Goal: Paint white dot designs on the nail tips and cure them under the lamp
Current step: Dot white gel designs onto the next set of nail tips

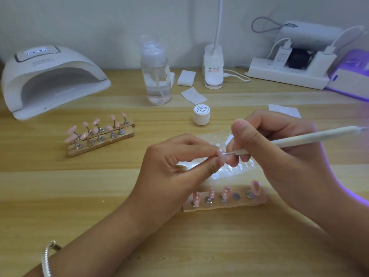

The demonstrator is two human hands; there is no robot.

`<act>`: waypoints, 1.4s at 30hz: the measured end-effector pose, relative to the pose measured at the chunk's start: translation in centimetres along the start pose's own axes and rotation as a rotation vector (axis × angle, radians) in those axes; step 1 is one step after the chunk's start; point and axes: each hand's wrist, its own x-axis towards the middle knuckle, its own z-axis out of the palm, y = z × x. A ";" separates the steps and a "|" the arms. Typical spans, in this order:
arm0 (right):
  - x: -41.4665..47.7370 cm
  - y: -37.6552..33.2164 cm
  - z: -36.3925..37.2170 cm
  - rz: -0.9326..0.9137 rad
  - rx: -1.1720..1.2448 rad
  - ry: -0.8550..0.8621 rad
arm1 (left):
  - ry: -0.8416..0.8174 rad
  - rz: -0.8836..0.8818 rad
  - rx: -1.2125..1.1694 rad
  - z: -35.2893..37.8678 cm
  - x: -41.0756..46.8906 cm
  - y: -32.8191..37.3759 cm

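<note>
We pinch a pink nail tip [221, 156] in our left hand [177, 162] while our right hand [279, 148] touches a white dotting pen [299, 139] to it.

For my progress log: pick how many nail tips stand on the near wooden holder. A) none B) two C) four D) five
C: four nail tips stand on the near holder, one metal base is bare, and the left hand pinches a loose tip while the right hand holds the dotting pen.

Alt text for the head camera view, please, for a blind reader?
A person's left hand pinches a pink nail tip while the right hand holds a slim white dotting pen to it. A wooden holder nearer the camera carries four more tips.
</note>
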 end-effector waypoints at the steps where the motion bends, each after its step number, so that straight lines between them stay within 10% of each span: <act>1: 0.0 0.0 0.0 0.001 0.005 -0.002 | 0.002 -0.001 -0.002 0.0 0.0 0.0; 33: 1.1 -0.2 -0.8 -0.041 0.129 0.015 | 0.037 -0.049 -0.010 0.0 -0.2 -0.1; 42: 2.5 2.0 -3.4 0.046 -0.285 0.206 | 0.066 -0.127 -0.003 0.1 -0.2 -0.3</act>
